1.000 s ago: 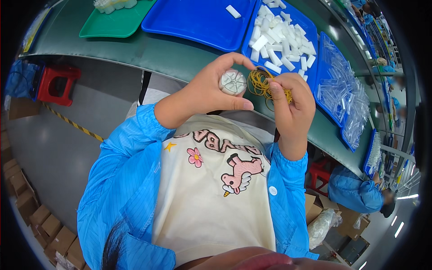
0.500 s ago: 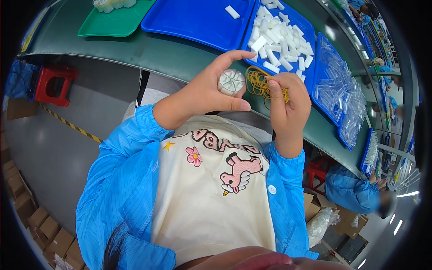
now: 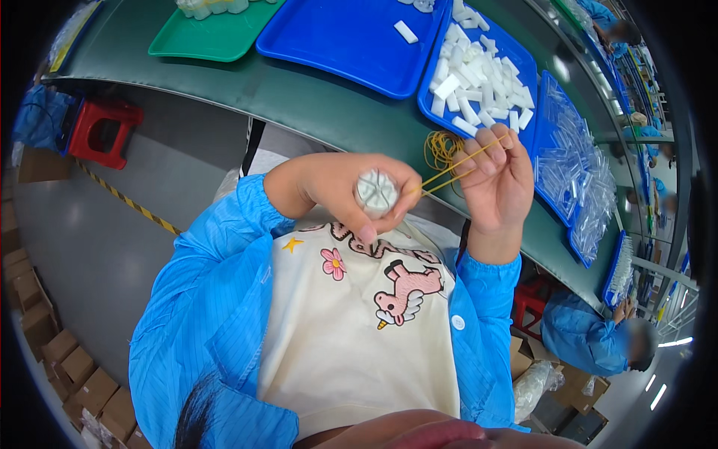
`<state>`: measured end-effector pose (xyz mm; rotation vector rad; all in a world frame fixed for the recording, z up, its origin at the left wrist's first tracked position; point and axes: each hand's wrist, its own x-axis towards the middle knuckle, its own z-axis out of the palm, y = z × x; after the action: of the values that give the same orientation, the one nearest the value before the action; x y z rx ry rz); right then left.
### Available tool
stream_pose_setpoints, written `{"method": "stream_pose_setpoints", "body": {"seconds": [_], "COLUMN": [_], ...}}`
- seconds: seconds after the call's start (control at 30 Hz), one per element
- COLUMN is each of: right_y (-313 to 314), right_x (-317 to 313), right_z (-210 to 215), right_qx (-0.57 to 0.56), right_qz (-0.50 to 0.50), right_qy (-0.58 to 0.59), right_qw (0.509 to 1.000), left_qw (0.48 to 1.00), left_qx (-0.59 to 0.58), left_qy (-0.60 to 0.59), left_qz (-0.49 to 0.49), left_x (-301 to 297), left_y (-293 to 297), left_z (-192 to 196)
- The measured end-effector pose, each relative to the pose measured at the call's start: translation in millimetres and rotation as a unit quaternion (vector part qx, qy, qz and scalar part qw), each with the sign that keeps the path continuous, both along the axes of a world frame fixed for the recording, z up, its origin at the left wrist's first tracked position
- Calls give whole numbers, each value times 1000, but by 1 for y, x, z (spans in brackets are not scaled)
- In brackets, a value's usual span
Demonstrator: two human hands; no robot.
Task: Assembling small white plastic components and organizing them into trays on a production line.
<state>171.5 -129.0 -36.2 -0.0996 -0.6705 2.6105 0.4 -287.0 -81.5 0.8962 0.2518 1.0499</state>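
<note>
In your left hand [image 3: 333,182] sits a rounded bundle [image 3: 376,192], whitish, its near end turned up toward you. Greyish lines run out from the middle of that end and part it into wedge-like segments that press close together. Your fingers and thumb wrap its side, so its length is hidden.

A thin yellow rubber band [image 3: 441,186] stretches taut, its two strands slanting from the fingers beside the bundle up to your right hand [image 3: 497,179].

Just beside the right fingers, a loose tangle of yellow bands [image 3: 441,147] shows against the bench [image 3: 329,105]; you cannot tell whether it hangs or rests there.
</note>
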Motion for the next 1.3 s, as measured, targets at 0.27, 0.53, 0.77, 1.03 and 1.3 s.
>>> {"method": "stream_pose_setpoints", "body": {"seconds": [0.27,0.53,0.77,1.03,1.3], "right_y": [-33,21,-41,-62,-58], "right_x": [6,36,28,2,-3], "right_z": [50,30,6,14,9], "right_qx": [629,532,207,578,664], "right_qz": [244,232,75,-67,-131], "right_qy": [-128,40,-67,-202,-222], "right_qw": [727,813,973,788,702], "left_qw": [878,973,858,657,647], "left_qx": [114,-55,202,168,157], "left_qy": [453,-66,332,554,606], "left_qz": [104,214,335,483,434], "left_x": [33,7,11,23,12], "left_y": [17,-5,-11,-5,-8], "left_z": [-25,18,34,26,22]}}
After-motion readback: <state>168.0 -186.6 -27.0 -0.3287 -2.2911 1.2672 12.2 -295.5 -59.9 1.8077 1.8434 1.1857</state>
